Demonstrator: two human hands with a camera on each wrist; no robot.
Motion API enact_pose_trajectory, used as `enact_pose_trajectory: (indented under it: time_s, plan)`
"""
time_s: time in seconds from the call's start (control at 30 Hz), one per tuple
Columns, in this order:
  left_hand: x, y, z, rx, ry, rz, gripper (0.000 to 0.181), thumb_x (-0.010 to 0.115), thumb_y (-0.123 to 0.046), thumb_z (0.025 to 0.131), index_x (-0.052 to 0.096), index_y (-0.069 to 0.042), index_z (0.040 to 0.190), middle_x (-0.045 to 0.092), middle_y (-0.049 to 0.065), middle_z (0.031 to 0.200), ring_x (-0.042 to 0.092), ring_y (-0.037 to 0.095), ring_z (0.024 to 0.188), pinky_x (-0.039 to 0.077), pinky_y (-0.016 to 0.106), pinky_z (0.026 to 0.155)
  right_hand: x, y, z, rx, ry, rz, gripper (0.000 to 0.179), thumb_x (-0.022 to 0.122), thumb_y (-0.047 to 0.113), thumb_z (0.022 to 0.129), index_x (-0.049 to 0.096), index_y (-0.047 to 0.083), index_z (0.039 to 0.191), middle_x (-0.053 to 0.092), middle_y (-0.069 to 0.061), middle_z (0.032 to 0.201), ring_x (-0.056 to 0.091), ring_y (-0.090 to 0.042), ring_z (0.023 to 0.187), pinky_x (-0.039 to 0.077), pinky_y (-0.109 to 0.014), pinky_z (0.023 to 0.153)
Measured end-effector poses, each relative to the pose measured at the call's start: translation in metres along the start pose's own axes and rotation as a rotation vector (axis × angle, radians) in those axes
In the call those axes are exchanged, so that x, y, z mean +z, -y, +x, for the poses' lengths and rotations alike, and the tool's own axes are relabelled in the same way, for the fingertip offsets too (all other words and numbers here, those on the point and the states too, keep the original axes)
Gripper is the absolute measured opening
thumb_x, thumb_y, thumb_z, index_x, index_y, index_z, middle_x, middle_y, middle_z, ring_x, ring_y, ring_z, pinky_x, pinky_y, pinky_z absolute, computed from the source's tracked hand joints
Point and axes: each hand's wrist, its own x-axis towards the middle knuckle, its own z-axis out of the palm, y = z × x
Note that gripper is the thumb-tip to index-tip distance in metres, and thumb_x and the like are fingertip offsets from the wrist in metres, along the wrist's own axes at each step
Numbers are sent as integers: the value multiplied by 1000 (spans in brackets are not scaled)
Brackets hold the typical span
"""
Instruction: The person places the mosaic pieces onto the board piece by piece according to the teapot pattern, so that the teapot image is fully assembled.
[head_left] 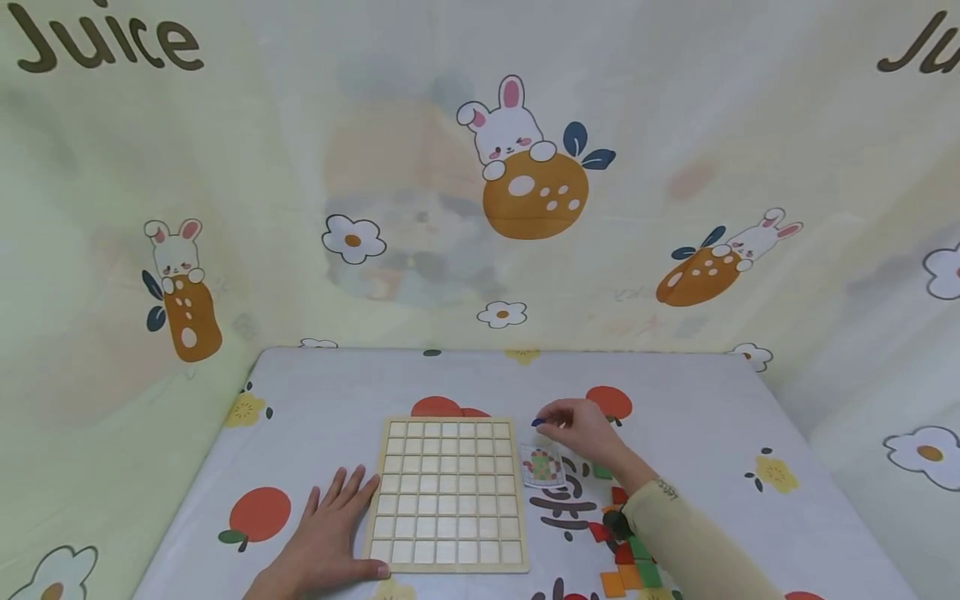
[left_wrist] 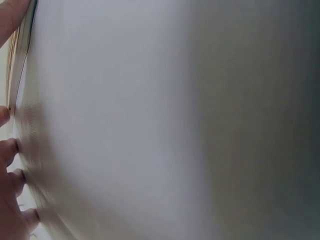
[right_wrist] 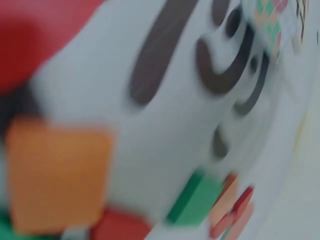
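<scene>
A wooden grid board [head_left: 446, 481] with bare square cells lies at the middle of the table. Spread along its left edge, my left hand [head_left: 330, 533] touches the frame with thumb and fingertips. In the left wrist view, fingers [left_wrist: 11, 182] show at the far left beside the board's edge. My right hand [head_left: 588, 429] is above the table, past the board's upper right corner, pinching a small dark blue piece [head_left: 537, 422]. Just below it lies a pattern card [head_left: 542, 467] with a coloured mosaic picture. The right wrist view does not show the right hand's fingers.
Right of the board, partly under the right forearm, lie loose square tiles: orange [head_left: 612, 584], red [head_left: 624, 553] and green [head_left: 648, 575]. In the right wrist view, an orange tile [right_wrist: 57, 180] and a green tile [right_wrist: 195, 200] appear close up. A printed cloth [head_left: 697, 417] covers the table.
</scene>
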Motion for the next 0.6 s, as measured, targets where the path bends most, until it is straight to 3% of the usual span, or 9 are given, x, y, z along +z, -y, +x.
enact_pose_trajectory:
  time_s: [0.3,0.6]
  plan:
    - [-1,-1,0,2,-7,-8,133,75,-87,53,37,-17,160,26,11,170,10,41,160,7,76,121,30,31,27,17,99,17,9,77,15,92,77,10,99,74,2,90,61,-11,80,53,-26,71]
    - [-1,0,1,-5,3,-20,132,77,-86,53,37,-18,160,26,10,170,10,40,160,7,77,121,54,45,48,-10,145,99,9,76,11,92,76,3,97,76,-5,89,67,-10,79,58,-25,72]
